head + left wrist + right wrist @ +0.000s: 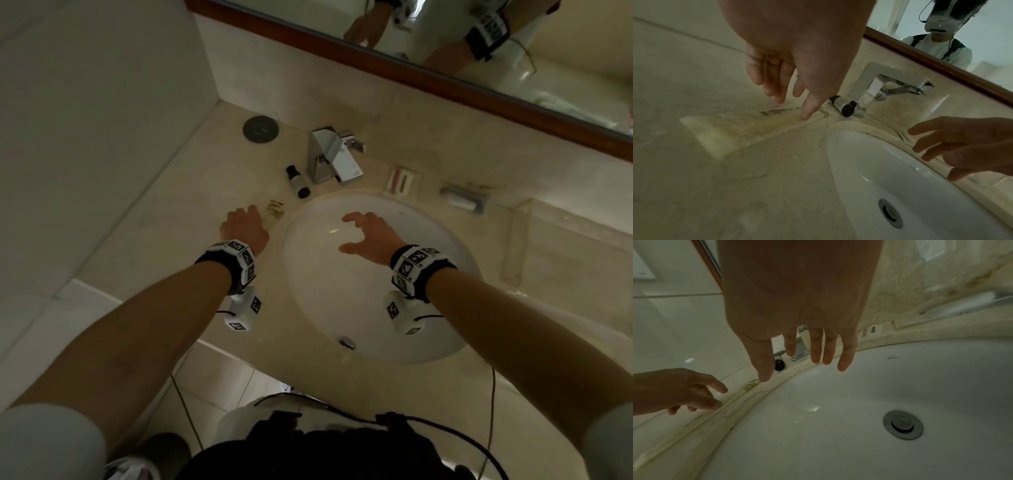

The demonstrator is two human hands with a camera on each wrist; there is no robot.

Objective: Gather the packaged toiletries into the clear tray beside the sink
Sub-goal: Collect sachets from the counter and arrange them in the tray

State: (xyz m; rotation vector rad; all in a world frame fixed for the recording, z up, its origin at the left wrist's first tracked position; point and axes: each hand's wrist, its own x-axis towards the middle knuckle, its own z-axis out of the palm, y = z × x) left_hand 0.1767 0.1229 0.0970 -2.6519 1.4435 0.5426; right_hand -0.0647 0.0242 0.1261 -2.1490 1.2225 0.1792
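At the left of the head view, the left hand (245,226) was seen low over the table (164,246), fingers loose and extended, nothing grasped. In the left wrist view its thumb tip appeared to touch, or nearly touch, a flat clear packet (748,128) lying on the table; contact could not be confirmed. That packet, with gold print at its far end (275,209), lay just beside the sink rim. Above it in the frame, a small dark-capped bottle (297,181) lay on its side next to the tap (329,157). At centre, the right hand (368,236) was held over the sink (445,329), fingers spread and slightly curled, empty. To the right of the tap, a flat packet with red and dark stripes (401,180) lay on the table, and further right a wrapped pale item (462,200). At the right edge a clear tray (520,246) could be made out only faintly.

The step in hand was judged to be the pickup of the first packet, with nothing yet gathered. The next move would call for a fingertip pinch at the thin packet's edge, then a carry across the sink to the tray.
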